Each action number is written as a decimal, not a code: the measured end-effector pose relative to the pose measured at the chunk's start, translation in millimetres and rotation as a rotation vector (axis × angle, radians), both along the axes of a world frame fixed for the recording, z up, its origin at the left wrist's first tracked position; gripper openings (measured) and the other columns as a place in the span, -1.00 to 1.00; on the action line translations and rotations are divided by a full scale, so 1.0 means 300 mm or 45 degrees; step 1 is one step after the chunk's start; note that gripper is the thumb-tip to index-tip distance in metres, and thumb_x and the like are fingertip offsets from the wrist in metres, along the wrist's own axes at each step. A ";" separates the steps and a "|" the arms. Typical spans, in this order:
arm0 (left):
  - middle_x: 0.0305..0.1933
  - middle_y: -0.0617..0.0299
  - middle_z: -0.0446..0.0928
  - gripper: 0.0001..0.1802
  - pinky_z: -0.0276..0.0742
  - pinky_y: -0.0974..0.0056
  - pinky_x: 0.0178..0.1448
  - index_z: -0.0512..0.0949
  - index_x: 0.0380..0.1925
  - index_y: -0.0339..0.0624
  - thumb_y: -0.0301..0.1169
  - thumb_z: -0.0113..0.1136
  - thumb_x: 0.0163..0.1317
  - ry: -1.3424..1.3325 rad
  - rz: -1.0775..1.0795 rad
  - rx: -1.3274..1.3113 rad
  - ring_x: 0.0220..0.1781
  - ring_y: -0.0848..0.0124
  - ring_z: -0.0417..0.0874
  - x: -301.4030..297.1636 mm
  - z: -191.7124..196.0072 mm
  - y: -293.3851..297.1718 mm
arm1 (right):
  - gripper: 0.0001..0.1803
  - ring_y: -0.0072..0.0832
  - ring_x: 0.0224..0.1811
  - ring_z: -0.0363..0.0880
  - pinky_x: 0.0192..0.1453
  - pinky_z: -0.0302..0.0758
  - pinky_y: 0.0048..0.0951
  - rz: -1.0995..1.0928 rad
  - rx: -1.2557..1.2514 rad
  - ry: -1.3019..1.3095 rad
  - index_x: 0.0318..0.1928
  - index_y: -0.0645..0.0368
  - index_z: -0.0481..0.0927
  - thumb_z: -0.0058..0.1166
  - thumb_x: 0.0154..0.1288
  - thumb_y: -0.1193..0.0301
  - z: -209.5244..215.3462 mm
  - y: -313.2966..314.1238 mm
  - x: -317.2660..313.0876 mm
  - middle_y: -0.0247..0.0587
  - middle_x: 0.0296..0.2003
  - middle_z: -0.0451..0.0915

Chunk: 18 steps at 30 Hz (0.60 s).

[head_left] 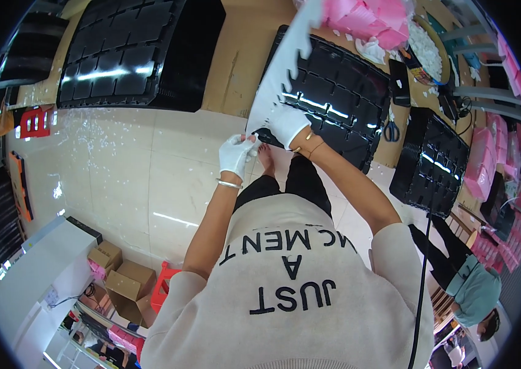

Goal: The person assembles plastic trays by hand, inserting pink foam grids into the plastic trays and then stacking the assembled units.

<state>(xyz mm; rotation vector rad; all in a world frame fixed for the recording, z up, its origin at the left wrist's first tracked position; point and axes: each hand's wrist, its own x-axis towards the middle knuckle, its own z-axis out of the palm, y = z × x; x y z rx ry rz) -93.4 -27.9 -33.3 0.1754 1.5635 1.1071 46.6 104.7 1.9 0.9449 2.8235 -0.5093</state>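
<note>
A long white sheet with a notched, jagged right edge (271, 86) slants up across the near part of the table. My right hand (288, 125), in a white glove, is closed on its lower end, over the near left corner of a black moulded plastic tray (340, 92). My left hand (236, 155), also gloved, is closed at the sheet's bottom corner, thumb and fingertips together. Whether it pinches the sheet or the tray's edge is too small to tell. The sheet covers the tray's left side.
Stacked black trays (119, 55) stand at the table's left. Another black stack (432, 163) lies right, beside blue-handled scissors (391, 130) and a black phone (399, 83). Pink foam pieces (368, 21) and a tub of white scraps (426, 49) are behind. Cardboard boxes (130, 284) and another person (472, 289) are nearby.
</note>
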 end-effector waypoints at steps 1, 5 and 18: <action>-0.51 0.29 0.60 -0.72 0.24 0.53 -0.60 0.57 -0.32 -0.27 -0.33 0.44 0.14 0.022 0.012 0.012 -0.66 0.62 0.49 -0.003 -0.016 0.006 | -0.85 -0.08 -0.26 0.70 -0.20 0.64 -0.16 -0.005 -0.003 0.001 -0.34 0.22 0.66 0.08 0.14 0.44 -0.005 -0.004 -0.006 0.03 -0.36 0.68; -0.56 0.30 0.56 -0.72 0.25 0.52 -0.59 0.56 -0.36 -0.26 -0.34 0.46 0.12 0.030 0.005 0.016 -0.67 0.60 0.49 0.003 -0.040 0.022 | -0.87 -0.08 -0.27 0.70 -0.21 0.64 -0.15 -0.140 0.029 0.174 -0.36 0.22 0.64 0.08 0.11 0.46 -0.046 -0.023 0.010 0.02 -0.39 0.67; -0.45 0.28 0.60 -0.86 0.28 0.54 -0.54 0.60 -0.29 -0.27 -0.49 0.35 0.20 -0.250 -0.096 0.065 -0.57 0.61 0.52 0.061 0.084 -0.048 | -0.83 -0.04 -0.27 0.64 -0.16 0.57 -0.22 -0.571 -0.598 0.500 -0.22 0.20 0.60 0.04 0.30 0.39 0.134 -0.225 0.164 0.01 -0.34 0.64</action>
